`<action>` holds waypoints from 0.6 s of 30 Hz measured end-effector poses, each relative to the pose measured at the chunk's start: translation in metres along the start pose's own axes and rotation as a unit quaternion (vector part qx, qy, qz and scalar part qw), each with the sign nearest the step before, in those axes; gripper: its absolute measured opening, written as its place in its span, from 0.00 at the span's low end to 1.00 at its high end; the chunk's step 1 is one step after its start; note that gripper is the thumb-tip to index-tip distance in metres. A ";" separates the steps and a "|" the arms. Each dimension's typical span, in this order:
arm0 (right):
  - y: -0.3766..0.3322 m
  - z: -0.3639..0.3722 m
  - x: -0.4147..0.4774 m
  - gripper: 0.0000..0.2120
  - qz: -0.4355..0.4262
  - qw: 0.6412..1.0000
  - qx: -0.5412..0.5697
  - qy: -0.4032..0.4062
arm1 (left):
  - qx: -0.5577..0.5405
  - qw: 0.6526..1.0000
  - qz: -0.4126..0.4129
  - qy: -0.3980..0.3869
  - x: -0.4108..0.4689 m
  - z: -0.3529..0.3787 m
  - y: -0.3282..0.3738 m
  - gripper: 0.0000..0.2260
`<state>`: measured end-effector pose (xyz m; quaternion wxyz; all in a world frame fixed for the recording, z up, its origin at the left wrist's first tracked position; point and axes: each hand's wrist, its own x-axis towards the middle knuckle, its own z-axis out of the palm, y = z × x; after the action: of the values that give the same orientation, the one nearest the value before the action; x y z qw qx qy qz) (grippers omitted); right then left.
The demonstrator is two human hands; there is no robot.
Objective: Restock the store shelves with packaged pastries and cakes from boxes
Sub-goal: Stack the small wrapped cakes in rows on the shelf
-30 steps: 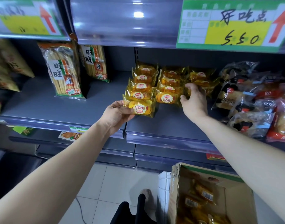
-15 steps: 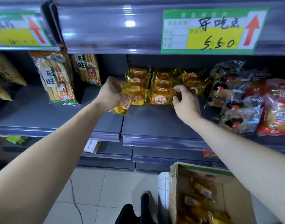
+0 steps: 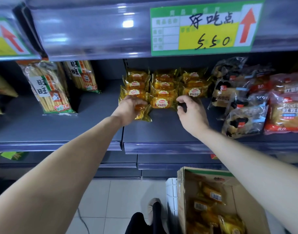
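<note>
- The left hand (image 3: 129,107) grips a yellow pastry packet (image 3: 144,114), its fingers curled over the top. A second ago it held that packet at the shelf front with the label up. It has now carried it in against the front of the left-hand column of stocked packets (image 3: 163,85).
- The packet sits tilted, with its lower wrapper edge on the shelf (image 3: 161,132) (the label is hidden under the hand). I judge it nearly placed but not yet let go.
- The right hand (image 3: 193,115) has drawn back from the right-hand column it was steadying. It hovers just in front of the packets with fingers loosely curled, grasping nothing I can make out.
- That suggests the columns are tidy and this packet extends the left one forward.
- The box (image 3: 182,186) below right shows more yellow packets inside, so the restocking is likely far from done.
</note>
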<state>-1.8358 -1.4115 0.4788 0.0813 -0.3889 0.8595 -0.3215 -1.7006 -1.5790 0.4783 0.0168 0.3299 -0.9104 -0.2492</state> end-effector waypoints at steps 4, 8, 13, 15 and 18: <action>0.003 -0.008 -0.014 0.13 -0.023 1.000 0.001 0.009 | -0.019 0.999 -0.016 0.041 -0.010 -0.004 0.001 0.24; 0.016 -0.020 -0.032 0.12 -0.033 0.999 0.015 0.021 | -0.090 0.974 -0.072 0.196 -0.025 -0.011 0.006 0.16; 0.043 -0.042 -0.072 0.12 -0.014 0.998 0.062 0.002 | -0.193 0.957 -0.027 0.215 -0.057 0.010 0.058 0.15; 0.060 -0.052 -0.092 0.11 0.001 0.997 0.071 -0.027 | -0.216 0.964 0.024 0.152 -0.073 0.038 0.088 0.15; 0.096 -0.061 -0.123 0.08 0.047 0.991 0.059 -0.107 | -0.190 0.978 0.086 -0.005 -0.095 0.091 0.129 0.12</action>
<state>-1.8342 -1.2458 0.4538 0.2105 -0.3743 0.8429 -0.3242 -1.7205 -1.3956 0.4710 0.0960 0.2394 -0.8715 -0.4171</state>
